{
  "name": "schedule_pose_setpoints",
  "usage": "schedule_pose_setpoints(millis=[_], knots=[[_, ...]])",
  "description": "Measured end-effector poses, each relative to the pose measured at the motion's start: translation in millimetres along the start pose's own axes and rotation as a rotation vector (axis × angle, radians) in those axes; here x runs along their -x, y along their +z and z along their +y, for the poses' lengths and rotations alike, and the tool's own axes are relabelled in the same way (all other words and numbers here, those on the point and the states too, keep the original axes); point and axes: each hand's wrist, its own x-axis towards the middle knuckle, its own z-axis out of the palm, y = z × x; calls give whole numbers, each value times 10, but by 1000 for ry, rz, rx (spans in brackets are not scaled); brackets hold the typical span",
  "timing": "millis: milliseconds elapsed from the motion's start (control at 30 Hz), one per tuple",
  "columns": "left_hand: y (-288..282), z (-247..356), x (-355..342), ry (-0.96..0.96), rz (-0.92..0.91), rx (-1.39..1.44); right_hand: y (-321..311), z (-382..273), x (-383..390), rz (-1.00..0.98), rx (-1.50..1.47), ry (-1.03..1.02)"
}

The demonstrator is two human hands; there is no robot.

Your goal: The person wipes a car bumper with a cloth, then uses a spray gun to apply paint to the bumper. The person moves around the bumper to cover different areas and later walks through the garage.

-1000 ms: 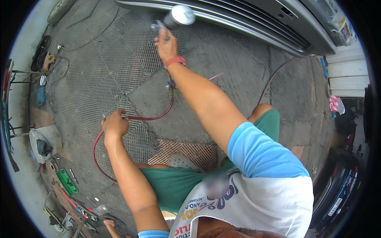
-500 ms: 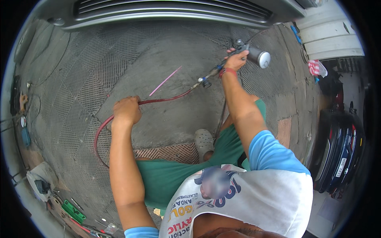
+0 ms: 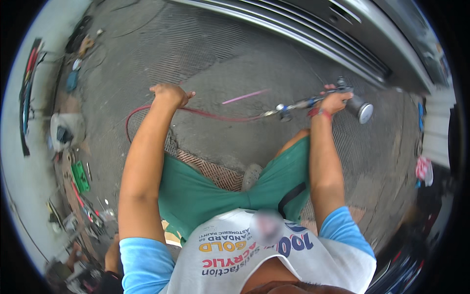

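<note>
Since the frame 0.5 s earlier, the spray gun point(image 3: 342, 100) is seen lower and further to the right of the view, the grey slatted panel point(image 3: 313, 36) now runs diagonally across the top, and the left hand point(image 3: 169, 93) is raised further up, approx. level w/ the right. The right hand point(image 3: 335, 100) is closed round the gun's grip, a red band at the wrist; the metal cup point(image 3: 360, 109) projects to the right of the fist, lid end outward. The left hand is closed loosely over the red hose point(image 3: 215, 115), fingers curled; how firmly it is gripped cannot be told. The hose is stretched between the two hands, joined by a metal coupling point(image 3: 283, 111) just left of the right hand, w/ slack looping down and back below the left hand. The long axis of gun plus hose is thus laid roughly left–right across the body, above the knees in green shorts point(image 3: 205, 191); the gun is held by the right hand only, the left being well apart from it. A pink stick point(image 3: 245, 96) lies on the concrete floor point(image 3: 230, 63) between the hands. Tools and clutter point(image 3: 78, 176) are scattered along the left edge.
</note>
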Motion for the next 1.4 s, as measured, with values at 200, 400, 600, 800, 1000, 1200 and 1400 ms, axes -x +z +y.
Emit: schedule_pose_setpoints(millis=[200, 400, 600, 800, 1000, 1200, 1400], knots=[[-165, -122, 351, 560, 331, 505, 1207, 307, 2090, -559, -56, 121], [444, -458, -276, 688, 552, 1085, 1841, 290, 3423, -1171, 254, -263], [196, -1152, -528, 387, 303, 1537, 1696, 57, 3145, -1926, 774, -606], [618, -1710, -2164, 465, 449, 1843, 563, -610, 2516, -1458, 1013, -368], [275, -2196, -3291, 344, 509, 1957, -1098, -1328, 2114, -545, 1045, -384], [-395, -2526, -3458, -234, 948, 2148, -2262, -1115, 2171, -304, 1062, -333], [-407, -2474, -3214, 510, 795, 2453, -2028, -793, 2421, -193, 1376, -680]])
